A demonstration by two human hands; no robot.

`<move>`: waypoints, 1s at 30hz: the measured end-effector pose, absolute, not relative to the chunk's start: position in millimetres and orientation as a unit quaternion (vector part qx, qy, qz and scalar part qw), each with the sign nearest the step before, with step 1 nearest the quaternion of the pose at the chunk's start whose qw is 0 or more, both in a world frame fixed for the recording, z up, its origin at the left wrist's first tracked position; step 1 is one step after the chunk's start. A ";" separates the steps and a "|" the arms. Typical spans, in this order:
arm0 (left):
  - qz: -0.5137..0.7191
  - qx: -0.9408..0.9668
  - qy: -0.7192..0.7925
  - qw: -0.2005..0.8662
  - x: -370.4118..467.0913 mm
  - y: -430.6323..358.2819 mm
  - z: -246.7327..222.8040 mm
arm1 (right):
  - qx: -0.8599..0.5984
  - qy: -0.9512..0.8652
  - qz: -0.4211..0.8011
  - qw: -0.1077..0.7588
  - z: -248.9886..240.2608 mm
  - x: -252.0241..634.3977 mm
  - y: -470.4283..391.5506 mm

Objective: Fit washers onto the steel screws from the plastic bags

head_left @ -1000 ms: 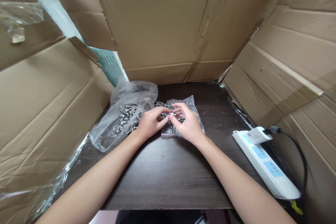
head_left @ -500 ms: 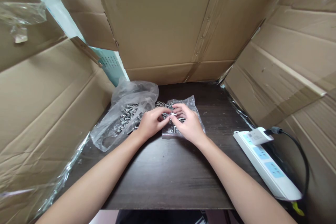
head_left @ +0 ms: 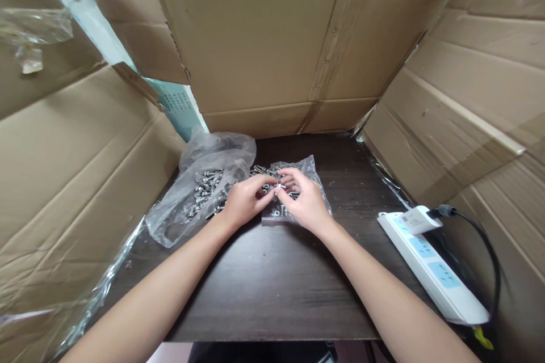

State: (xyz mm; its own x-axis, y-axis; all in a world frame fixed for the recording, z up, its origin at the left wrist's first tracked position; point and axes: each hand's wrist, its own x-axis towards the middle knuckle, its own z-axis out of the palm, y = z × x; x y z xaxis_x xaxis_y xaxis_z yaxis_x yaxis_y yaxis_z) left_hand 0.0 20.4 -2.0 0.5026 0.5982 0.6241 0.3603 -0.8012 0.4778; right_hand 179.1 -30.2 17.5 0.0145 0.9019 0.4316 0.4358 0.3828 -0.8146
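Over a flat clear plastic bag, the fingertips of both my hands come together around a small shiny metal bolt. My left hand pinches its left end between thumb and fingers. On the other side my right hand has thumb and forefinger closed on it; whether a nut sits on the bolt is too small to tell. Loose nuts and bolts lie on the flat bag, partly hidden under my hands. Left of my left hand, a crumpled clear bag holds a heap of bolts.
A white power strip with a plugged-in adapter and black cable lies at the right of the dark table. Cardboard walls close in the back and both sides, with tape along the table's edges.
The view has shifted very slightly. Both hands keep nearly the same pose around the bolt, with only slight finger movement.
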 end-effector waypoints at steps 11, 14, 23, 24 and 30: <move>0.417 0.851 0.282 0.148 -0.1 20.8 -2.2 | -0.550 -0.645 0.236 0.476 21.6 179.8 -31.2; 0.418 0.852 0.278 0.148 -0.1 20.7 -2.2 | -0.542 -0.657 0.215 0.478 22.5 180.0 -32.4; 0.411 0.856 0.271 0.157 0.0 20.9 -0.4 | -0.529 -0.660 0.214 0.488 20.5 177.9 -32.1; 0.410 0.856 0.270 0.160 0.0 20.8 -0.1 | -0.529 -0.659 0.213 0.491 20.1 177.8 -31.8; 0.408 0.854 0.275 0.167 0.3 19.1 1.2 | -0.530 -0.658 0.226 0.485 18.9 178.5 -31.3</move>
State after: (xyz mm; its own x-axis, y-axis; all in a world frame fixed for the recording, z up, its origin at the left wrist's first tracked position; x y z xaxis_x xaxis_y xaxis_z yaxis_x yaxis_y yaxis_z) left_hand 0.3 19.1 1.2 0.5163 0.6068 0.6044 0.3341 -0.7925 0.5103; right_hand 178.5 -31.3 18.9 0.0325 0.9164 0.3989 0.4783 0.3361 -0.8113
